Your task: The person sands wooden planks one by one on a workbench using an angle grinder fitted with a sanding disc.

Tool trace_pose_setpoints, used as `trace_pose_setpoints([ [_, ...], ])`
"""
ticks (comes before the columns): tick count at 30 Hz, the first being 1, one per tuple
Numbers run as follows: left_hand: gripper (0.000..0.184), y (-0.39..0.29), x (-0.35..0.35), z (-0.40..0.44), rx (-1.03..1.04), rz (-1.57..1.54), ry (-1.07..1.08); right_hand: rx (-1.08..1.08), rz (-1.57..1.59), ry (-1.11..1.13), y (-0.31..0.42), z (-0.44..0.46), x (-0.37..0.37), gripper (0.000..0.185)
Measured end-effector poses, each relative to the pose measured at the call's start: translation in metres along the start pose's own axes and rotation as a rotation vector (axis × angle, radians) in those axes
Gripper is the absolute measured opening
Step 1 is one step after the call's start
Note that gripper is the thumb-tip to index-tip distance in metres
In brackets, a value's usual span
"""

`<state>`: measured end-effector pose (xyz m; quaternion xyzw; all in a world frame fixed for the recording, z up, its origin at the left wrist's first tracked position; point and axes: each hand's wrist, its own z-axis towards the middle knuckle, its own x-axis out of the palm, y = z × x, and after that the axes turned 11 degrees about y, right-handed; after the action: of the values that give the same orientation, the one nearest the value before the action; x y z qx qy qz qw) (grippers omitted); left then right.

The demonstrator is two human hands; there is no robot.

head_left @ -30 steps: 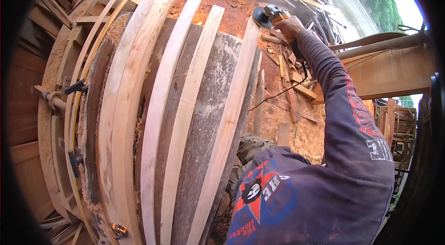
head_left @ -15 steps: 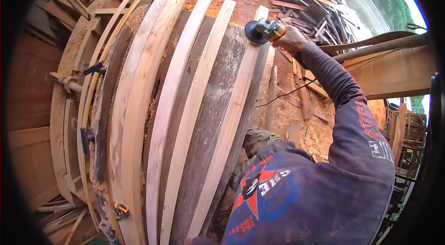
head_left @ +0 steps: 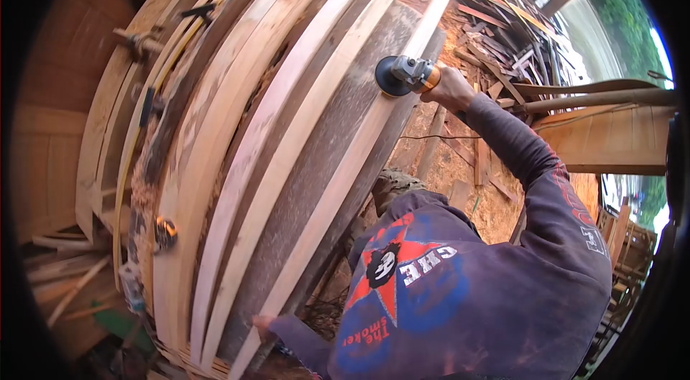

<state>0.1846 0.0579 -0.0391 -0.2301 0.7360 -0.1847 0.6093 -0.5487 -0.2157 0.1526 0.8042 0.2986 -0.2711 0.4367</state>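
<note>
My right hand [head_left: 449,88] is closed around the body of an angle grinder [head_left: 422,74]. The grinder's round disc [head_left: 392,76] lies on the upper part of a long pale wooden strip [head_left: 352,169]. Near the strip's lower end, my left hand [head_left: 264,326] grips its edge, with the fingers partly hidden. The strip rests on a wide, weathered grey board [head_left: 327,139]. To its left, two more narrow strips lie lengthwise, a pale one [head_left: 305,127] and a pinkish one [head_left: 251,137].
Thick curved planks [head_left: 215,118] lie farther left, with clamps [head_left: 198,12] and an orange-black tape measure [head_left: 165,233] beside them. Scrap wood [head_left: 503,49] is heaped at the upper right. The grinder's dark cord [head_left: 442,137] crosses the sawdust-covered ground. A large board [head_left: 604,139] stands at the right.
My right hand has brought the grinder down along the strip, away from its far end. My left hand has come into view at the lower end. The view has also shifted and turned.
</note>
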Motion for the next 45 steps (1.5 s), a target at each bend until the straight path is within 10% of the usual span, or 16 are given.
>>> trace_pose_setpoints([
  [23, 0.109, 0.028, 0.022, 0.009, 0.085, -0.272, -0.183, -0.315, -0.254, 0.319, 0.146, -0.182, 0.242, 0.042],
  [39, 0.101, 0.093, 0.045, 0.082, 0.048, -0.642, -0.117, -0.067, -0.193, 0.051, 0.032, -0.066, 0.054, 0.045],
  [45, 0.08, 0.044, 0.005, 0.055, -0.213, -0.155, -0.153, 0.092, -0.173, 0.043, 0.021, -0.022, -0.006, 0.042],
])
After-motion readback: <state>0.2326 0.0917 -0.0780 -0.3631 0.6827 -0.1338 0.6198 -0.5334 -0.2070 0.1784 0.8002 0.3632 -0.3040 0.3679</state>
